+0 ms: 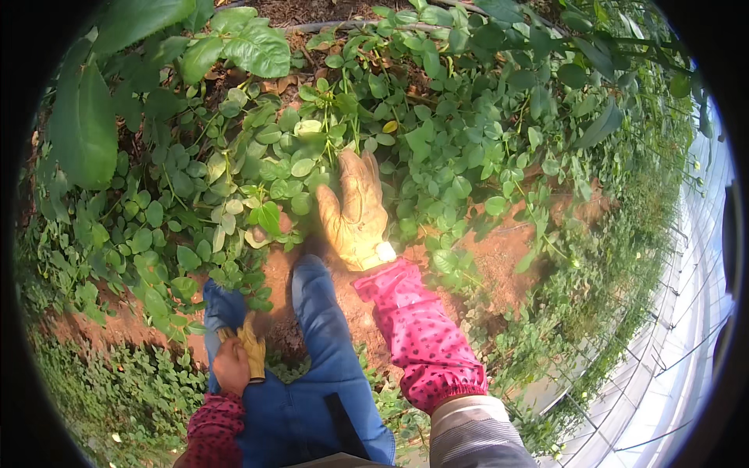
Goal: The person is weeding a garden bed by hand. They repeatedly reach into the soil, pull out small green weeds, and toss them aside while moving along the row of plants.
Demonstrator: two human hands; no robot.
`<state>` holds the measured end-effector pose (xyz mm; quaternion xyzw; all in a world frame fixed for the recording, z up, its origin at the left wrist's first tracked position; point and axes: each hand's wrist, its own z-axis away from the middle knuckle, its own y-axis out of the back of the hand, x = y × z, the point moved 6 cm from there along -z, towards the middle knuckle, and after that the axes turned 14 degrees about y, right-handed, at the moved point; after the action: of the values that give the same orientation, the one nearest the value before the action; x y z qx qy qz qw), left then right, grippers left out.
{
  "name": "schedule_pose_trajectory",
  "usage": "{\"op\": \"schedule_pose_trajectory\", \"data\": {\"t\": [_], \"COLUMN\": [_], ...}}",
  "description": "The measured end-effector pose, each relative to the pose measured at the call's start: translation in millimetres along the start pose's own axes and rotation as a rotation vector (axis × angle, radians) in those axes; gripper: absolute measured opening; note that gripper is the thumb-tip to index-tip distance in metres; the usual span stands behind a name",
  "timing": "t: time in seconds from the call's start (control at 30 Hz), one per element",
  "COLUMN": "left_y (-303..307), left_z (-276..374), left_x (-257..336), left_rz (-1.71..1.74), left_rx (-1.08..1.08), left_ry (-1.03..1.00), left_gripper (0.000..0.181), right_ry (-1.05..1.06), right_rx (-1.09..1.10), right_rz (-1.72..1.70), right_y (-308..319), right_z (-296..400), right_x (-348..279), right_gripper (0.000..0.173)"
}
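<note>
My right hand (353,213) wears a yellow leather work glove and reaches forward, its thumb spread from the fingers. Its fingertips meet the green stems (329,126) of a leafy bush, likely a rose; nothing is visibly held in it. My bare left hand (230,364) rests low over my thigh and grips a second yellow leather glove (253,349), which hangs loose from the fist. Pink patterned sleeve covers (418,327) are on both forearms.
Reddish bare soil (503,251) runs between the bush and more low plants (111,386) behind me. A dark irrigation pipe (351,25) crosses at the top. Large leaves (88,123) hang close at upper left. Pale greenhouse sheeting (661,374) curves along the right.
</note>
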<state>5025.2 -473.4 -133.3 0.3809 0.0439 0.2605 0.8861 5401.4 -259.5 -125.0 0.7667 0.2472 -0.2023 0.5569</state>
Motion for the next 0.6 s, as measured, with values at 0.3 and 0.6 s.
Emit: {"op": "schedule_pose_trajectory", "data": {"t": [0.3, 0.6], "left_y": [11.1, -51.5], "left_z": [29.1, 62.5], "left_x": [66.2, 113.4], "left_rz": [0.172, 0.104], "left_rx": [-0.092, -0.206], "left_ry": [-0.014, -0.148], "left_gripper": [0.02, 0.018], "right_ry": [0.026, -0.417], "right_rx": [-0.032, -0.145], "right_rz": [0.552, 0.375], "right_y": [86.4, 33.7], "right_z": [-75.5, -74.4], "right_x": [94.0, 121.2], "right_gripper": [0.067, 0.062]}}
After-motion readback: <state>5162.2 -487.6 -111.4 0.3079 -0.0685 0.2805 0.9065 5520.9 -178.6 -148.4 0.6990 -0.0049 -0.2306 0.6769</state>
